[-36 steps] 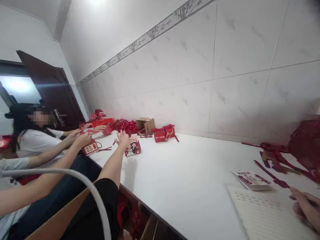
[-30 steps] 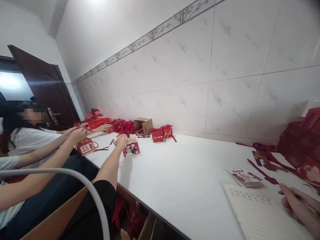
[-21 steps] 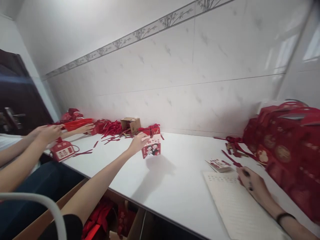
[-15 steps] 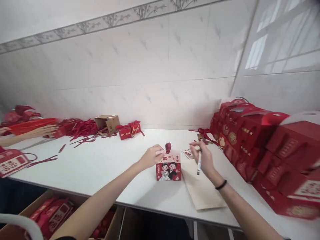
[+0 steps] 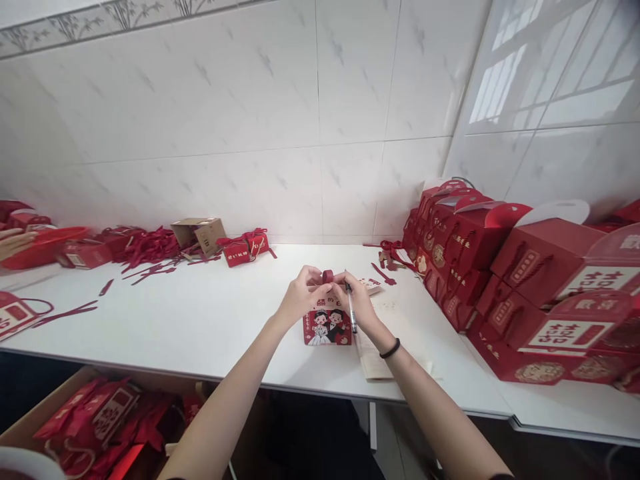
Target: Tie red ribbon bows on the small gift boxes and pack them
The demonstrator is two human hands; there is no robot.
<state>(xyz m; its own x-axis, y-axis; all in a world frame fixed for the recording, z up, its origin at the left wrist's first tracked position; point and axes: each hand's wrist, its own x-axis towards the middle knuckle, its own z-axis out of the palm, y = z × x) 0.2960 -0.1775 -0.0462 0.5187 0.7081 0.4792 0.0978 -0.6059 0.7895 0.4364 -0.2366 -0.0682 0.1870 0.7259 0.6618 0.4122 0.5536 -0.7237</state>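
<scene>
A small red gift box point(image 5: 327, 326) printed with a cartoon couple stands on the white table point(image 5: 200, 320) in front of me. My left hand point(image 5: 303, 294) pinches the red ribbon loop point(image 5: 328, 275) at the box's top. My right hand point(image 5: 356, 301) meets it from the right, fingers closed at the same loop, with a white pen point(image 5: 351, 311) tucked between its fingers. A black band circles my right wrist. A lined paper sheet point(image 5: 387, 347) lies under my right forearm.
Stacked red gift boxes point(image 5: 505, 267) fill the table's right side against the tiled wall. Red ribbons point(image 5: 150, 247), a small cardboard box point(image 5: 199, 233) and a ribboned red box point(image 5: 245, 247) lie at the back left. Another person's hand point(image 5: 13, 241) shows at far left. A carton of red boxes point(image 5: 90, 420) sits below.
My view swung right from the co-workers to the stacked boxes. My left hand carried the couple-printed box in front of me. My right hand came over with the pen and joined at the ribbon loop.
</scene>
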